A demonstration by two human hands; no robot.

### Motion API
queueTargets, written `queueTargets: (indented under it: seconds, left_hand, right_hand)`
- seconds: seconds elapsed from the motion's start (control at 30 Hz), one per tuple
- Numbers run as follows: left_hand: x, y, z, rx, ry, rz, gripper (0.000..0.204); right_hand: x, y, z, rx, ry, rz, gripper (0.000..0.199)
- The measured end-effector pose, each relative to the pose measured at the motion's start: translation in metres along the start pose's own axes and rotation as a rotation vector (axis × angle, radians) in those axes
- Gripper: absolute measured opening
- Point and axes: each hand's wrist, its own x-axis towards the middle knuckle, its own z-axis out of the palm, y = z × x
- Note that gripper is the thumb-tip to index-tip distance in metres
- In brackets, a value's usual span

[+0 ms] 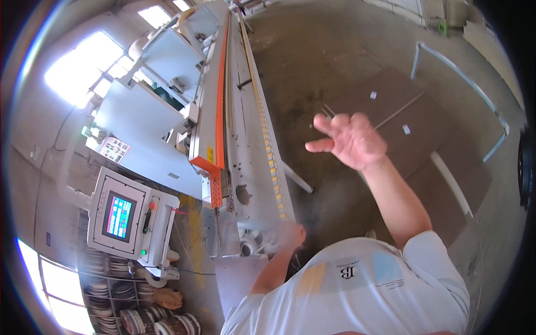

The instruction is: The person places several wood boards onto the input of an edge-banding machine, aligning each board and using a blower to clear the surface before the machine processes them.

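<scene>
Right hand — aloft beside machine

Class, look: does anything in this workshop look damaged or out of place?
One oddity: the dark opening at the near end of the machine bed looks ragged, while the bed's long edges look even. Whether it is damage, I cannot tell.

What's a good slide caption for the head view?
Right hand open in midair; left hand beside a long machine, control panel alongside.
</scene>
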Motion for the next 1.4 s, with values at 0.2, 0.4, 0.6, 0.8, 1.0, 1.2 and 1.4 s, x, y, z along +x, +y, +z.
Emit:
queueTargets:
  seconds: [0.2,0.4,0.6,0.8,1.0,1.2,1.4]
  left_hand:
    - [-0.005,0.002,-0.019,0.191,-0.166,0.117,0.025]
    - [-0.003,0.005,-0.015,0.085,-0.197,0.052,0.024]
    - [-0.001,0.000,-0.002,0.087,-0.205,0.045,0.029]
    - [0.001,-0.003,0.004,0.074,-0.177,0.045,0.029]
    - [-0.009,-0.002,0.013,0.218,-0.136,0.071,0.029]
    - [-0.009,-0.008,0.012,0.046,0.022,0.067,0.027]
    - [-0.006,-0.008,0.018,0.024,0.058,0.055,0.027]
  right_hand:
    - [-0.267,0.033,-0.097,-1.122,0.742,0.831,0.022]
    - [-0.632,-0.039,-0.031,-1.573,0.519,2.054,0.040]
    - [-0.716,-0.082,0.060,-1.375,0.838,2.088,0.034]
    - [-0.702,-0.056,0.059,-1.373,0.890,1.981,0.029]
    - [-0.711,-0.034,0.036,-1.491,0.797,1.897,0.028]
    - [-0.677,-0.022,-0.015,-1.807,0.415,1.706,0.022]
    - [-0.621,-0.009,-0.016,-1.371,0.545,1.619,0.037]
